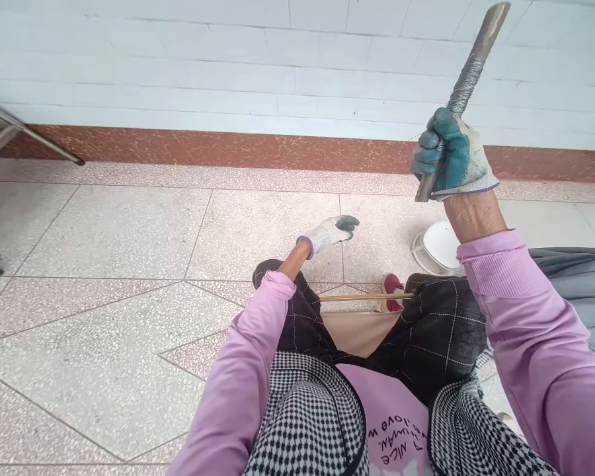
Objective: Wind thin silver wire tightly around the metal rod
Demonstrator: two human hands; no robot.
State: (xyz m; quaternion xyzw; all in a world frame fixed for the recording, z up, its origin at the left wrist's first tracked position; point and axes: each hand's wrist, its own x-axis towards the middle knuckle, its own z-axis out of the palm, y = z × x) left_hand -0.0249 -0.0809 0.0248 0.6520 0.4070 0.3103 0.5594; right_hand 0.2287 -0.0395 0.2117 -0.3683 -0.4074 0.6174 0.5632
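My right hand (449, 155), in a white glove with a green coated palm, is raised at the upper right. Its fingers wrap round a thick brownish-grey stick (486, 39), which tilts up to the right. Silvery wire (466, 86) is wound in tight turns along the stick's middle, and part of the winding is hidden by my fingers. Lower down, over the floor near my knee, my left hand (331, 233) wears the same kind of glove. Its thumb and fingertips come together; anything between them is too thin to make out.
A round white stool (441, 244) stands beyond my right knee, with grey cloth (575, 291) at the right. Metal legs (39, 135) reach the floor at the left. Ahead is a white wall (228, 79) with a red-brown skirting. A thin yellowish rod (361, 297) lies between my knees.
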